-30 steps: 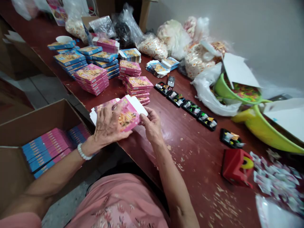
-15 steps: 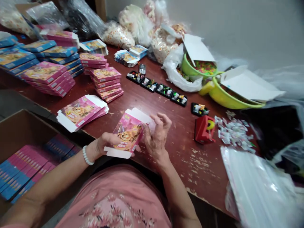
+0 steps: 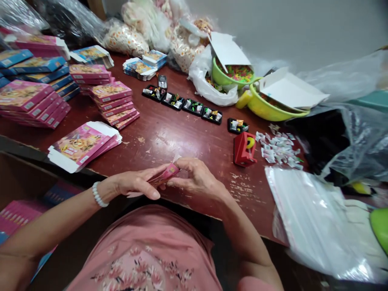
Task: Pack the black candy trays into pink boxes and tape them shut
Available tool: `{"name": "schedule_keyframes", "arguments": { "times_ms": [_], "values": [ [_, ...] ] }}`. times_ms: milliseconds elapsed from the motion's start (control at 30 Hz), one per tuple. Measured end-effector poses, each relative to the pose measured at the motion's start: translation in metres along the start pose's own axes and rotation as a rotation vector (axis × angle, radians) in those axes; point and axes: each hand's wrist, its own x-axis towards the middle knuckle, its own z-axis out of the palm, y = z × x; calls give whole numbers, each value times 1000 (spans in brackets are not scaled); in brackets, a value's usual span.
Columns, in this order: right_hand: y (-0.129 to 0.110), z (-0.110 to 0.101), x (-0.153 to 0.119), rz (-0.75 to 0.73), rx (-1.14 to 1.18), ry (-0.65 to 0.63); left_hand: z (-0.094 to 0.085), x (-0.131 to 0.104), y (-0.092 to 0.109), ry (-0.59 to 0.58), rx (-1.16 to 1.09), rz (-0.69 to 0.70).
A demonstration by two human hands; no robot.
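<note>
A pink printed carton (image 3: pixel 166 173) is held tilted over the table's front edge, seen nearly edge-on. My left hand (image 3: pixel 135 182), with a beaded bracelet at the wrist, is closed around its lower part, thumb across the near side. The fingers and thumb of my right hand (image 3: pixel 200 176) are at the carton's far end, by a white flap (image 3: pixel 176 157); the exact grip is partly hidden. Left of my hands lies a small pile of flattened pink cartons (image 3: pixel 80 143) with white flaps showing.
Stacked pink boxes (image 3: pixel 112 96) and blue boxes (image 3: pixel 50 74) stand at left. Black trays of small items (image 3: pixel 172 100) form a row beyond my hands. A red tape dispenser (image 3: pixel 243 151), white packets (image 3: pixel 277 149), plastic bags (image 3: pixel 303 210) and a yellow-green basin (image 3: pixel 268 109) are rightward.
The carton has turned from showing its printed front to nearly edge-on. My right hand's raised fingers have come down to the carton's end. The view has shifted to the right.
</note>
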Motion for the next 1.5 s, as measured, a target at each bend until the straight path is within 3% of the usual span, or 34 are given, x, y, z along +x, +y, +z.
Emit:
{"name": "schedule_keyframes", "arguments": {
  "times_ms": [100, 233, 300, 400, 467, 600, 733, 867, 967, 1133, 1233, 1333, 1400, 1500],
  "values": [
    [-3, -4, -5, 40, -44, 13, -1, 5, 8, -105, -134, -71],
    [2, -7, -13, 24, -205, 131, -4, 10, 27, -103, -136, -88],
    [5, -12, -15, 16, -128, 65, -8, 12, 35, -66, -29, -93],
    [9, -20, -18, -7, 54, -185, -12, 11, 41, -49, 262, -93],
    [10, -24, -22, -51, 55, -309, -13, 8, 44, -45, 504, -99],
    [10, -21, -32, -157, -89, -304, -5, 3, 52, -22, 837, -202],
    [9, -13, -40, -145, -185, -271, 2, 3, 58, 22, 902, -244],
    [4, -8, -39, -104, -244, -164, 2, 6, 57, 69, 873, -158],
    [3, -7, -33, -148, -150, -50, 2, 10, 50, 142, 707, -27],
    [10, -2, -21, -158, -122, 303, 12, 20, 30, 308, 331, 47],
    [13, 9, -18, -100, -150, 436, 17, 24, 20, 437, 243, 34],
    [18, 22, -17, 15, -150, 702, 17, 25, 16, 531, 223, 25],
    [24, 31, -17, 119, 30, 805, 15, 25, 17, 510, 195, 20],
    [34, 44, -16, 219, 467, 694, 14, 24, 20, 427, 171, -3]
  ]
}}
